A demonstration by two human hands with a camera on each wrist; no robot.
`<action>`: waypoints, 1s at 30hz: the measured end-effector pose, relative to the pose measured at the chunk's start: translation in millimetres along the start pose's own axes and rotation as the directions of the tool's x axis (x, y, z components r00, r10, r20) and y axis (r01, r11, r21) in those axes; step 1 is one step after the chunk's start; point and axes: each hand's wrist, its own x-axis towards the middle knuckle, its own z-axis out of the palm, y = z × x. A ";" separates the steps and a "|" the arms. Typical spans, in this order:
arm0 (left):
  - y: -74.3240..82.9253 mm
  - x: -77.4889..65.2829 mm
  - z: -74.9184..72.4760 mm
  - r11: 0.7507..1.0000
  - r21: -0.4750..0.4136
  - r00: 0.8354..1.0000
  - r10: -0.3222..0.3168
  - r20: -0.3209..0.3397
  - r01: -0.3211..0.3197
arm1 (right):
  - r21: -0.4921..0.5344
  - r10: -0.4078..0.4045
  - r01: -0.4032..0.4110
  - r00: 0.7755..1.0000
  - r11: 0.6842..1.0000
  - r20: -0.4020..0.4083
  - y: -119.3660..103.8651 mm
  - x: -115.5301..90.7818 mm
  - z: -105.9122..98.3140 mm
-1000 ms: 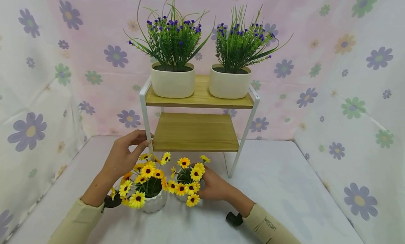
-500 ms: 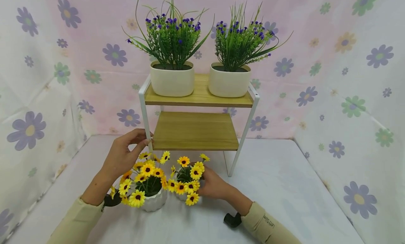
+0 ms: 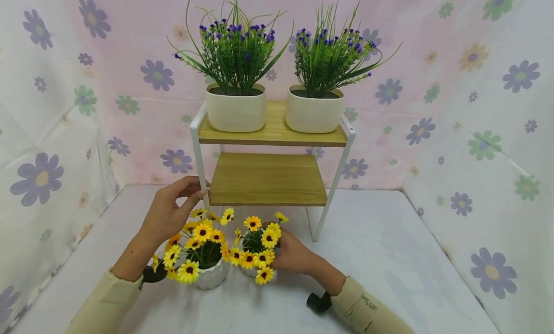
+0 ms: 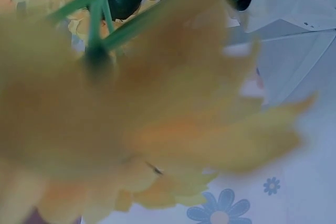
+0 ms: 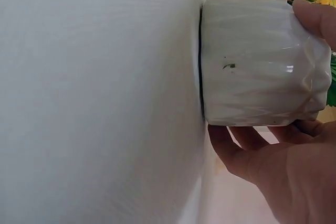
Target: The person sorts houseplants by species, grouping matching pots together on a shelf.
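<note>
My left hand (image 3: pixel 166 211) holds the left white leg of a two-tier plant stand (image 3: pixel 268 180), the thumb in front and the other fingers partly hidden behind it. My right hand (image 3: pixel 296 254) grips a small white ceramic pot (image 5: pixel 257 61) with yellow artificial daisies (image 3: pixel 261 257). In the right wrist view, thumb and fingers span the pot's sides, and its base sits against the white cloth. Beside it, below my left hand, stands a matching white pot (image 3: pixel 212 277) of yellow daisies (image 3: pixel 202 233). Blurred yellow petals (image 4: pixel 173 108) fill much of the left wrist view, hiding the left hand there.
Two cream oval planters, the left one (image 3: pixel 236 111) and the right one (image 3: pixel 314 112), stand on the upper wooden board (image 3: pixel 274 117) with purple flowers and grass. White cloth (image 3: pixel 389 266) covers the table. Flower-printed fabric (image 3: pixel 277 74) encloses the back and sides.
</note>
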 end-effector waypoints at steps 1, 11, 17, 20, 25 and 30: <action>0.0 0.0 0.0 1.000 0.000 1.000 0.001 0.000 -0.001 | -0.002 0.000 0.000 1.000 1.000 0.003 -0.9 -0.4 -0.5; 0.6 -0.2 -0.3 1.000 0.004 1.000 -0.001 -0.003 0.001 | -0.038 -0.021 0.021 1.000 0.999 0.006 -20.3 -7.1 -13.2; 0.5 -0.3 0.2 1.000 0.000 1.000 0.000 -0.001 0.000 | -0.020 -0.086 0.086 0.996 0.996 -0.015 -35.0 -13.7 -25.8; -0.1 -0.9 0.3 1.000 0.000 1.000 -0.003 -0.001 0.003 | -0.003 -0.105 0.104 0.994 0.995 -0.030 -42.7 -17.5 -31.9; -0.1 -1.4 0.4 1.000 0.002 1.000 0.004 -0.004 -0.004 | 0.028 -0.108 0.110 0.991 0.994 -0.082 -56.1 -25.2 -41.8; -0.4 -0.5 1.6 1.000 0.000 1.000 -0.004 -0.005 0.004 | 0.045 -0.151 0.158 0.980 0.986 -0.127 -64.3 -31.3 -52.7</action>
